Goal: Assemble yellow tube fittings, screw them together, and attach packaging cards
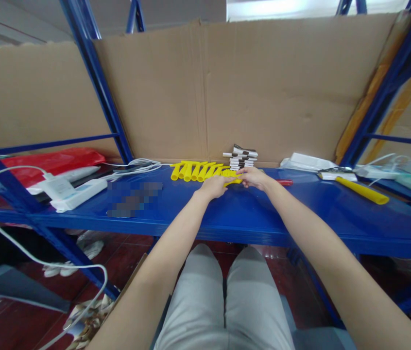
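My left hand [213, 187] and my right hand [255, 178] meet over the shelf, a little right of the middle. Between them is a yellow piece [233, 182], thin and partly covered by the fingers; the fingers of both hands are closed on it. Just left of my hands lies a row of several yellow tubes [192, 172], side by side, their round ends toward me. Behind my right hand stands a stack of white and dark folded pieces [242, 158]. A red item [284, 182], too small to make out, lies right of that hand.
The blue shelf [300, 209] has a cardboard sheet [256, 87] behind it and blue posts [98, 82] at its sides. A white power strip [78, 195] and cables [136, 166] lie left. At right are a yellow tube [362, 190] and white packets [307, 162].
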`<move>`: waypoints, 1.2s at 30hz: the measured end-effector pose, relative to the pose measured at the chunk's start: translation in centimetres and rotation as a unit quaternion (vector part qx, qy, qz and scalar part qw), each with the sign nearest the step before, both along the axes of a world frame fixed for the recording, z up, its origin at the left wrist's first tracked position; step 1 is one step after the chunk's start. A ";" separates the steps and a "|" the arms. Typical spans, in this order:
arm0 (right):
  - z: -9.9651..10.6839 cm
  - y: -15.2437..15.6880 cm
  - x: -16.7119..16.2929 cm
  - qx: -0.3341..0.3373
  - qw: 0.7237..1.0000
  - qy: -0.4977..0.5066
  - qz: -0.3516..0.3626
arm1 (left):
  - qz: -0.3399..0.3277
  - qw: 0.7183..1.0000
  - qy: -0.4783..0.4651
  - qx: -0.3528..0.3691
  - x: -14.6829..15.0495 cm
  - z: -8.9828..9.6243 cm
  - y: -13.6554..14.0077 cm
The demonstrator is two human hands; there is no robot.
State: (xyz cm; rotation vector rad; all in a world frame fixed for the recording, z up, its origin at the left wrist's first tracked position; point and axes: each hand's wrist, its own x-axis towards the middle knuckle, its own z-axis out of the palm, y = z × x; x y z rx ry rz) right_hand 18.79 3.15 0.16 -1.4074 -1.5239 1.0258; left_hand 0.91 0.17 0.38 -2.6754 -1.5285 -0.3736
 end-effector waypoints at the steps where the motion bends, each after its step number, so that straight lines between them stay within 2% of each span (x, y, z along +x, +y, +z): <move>1: 0.0 0.0 0.0 -0.001 1.000 0.005 -0.002 | 0.001 1.000 0.003 0.001 0.0 0.0 0.0; 11: 0.1 -0.1 -0.1 -0.008 1.000 0.020 -0.010 | 0.022 1.000 0.015 0.004 0.5 0.0 -0.5; 18: 0.6 -0.6 -0.2 0.002 1.000 0.026 -0.014 | 0.017 0.999 0.012 0.031 0.7 -0.2 -0.3; 22: 1.1 0.0 1.1 0.056 0.996 -0.040 -0.065 | 0.020 0.998 -0.011 0.054 0.7 -0.4 0.0; 25: 0.8 0.8 3.1 0.131 0.961 -0.194 -0.147 | 0.027 0.997 -0.026 0.065 0.5 -0.4 0.4; 28: 0.1 1.6 4.9 0.170 0.907 -0.354 -0.154 | 0.026 0.997 -0.038 0.059 0.2 -0.4 0.6; 31: -0.6 1.9 5.7 0.155 0.882 -0.425 -0.136 | 0.023 0.998 -0.048 0.038 0.0 -0.3 0.5; 36: -0.6 2.1 5.7 0.119 0.868 -0.460 -0.142 | 0.021 0.997 -0.067 0.012 0.0 -0.3 0.3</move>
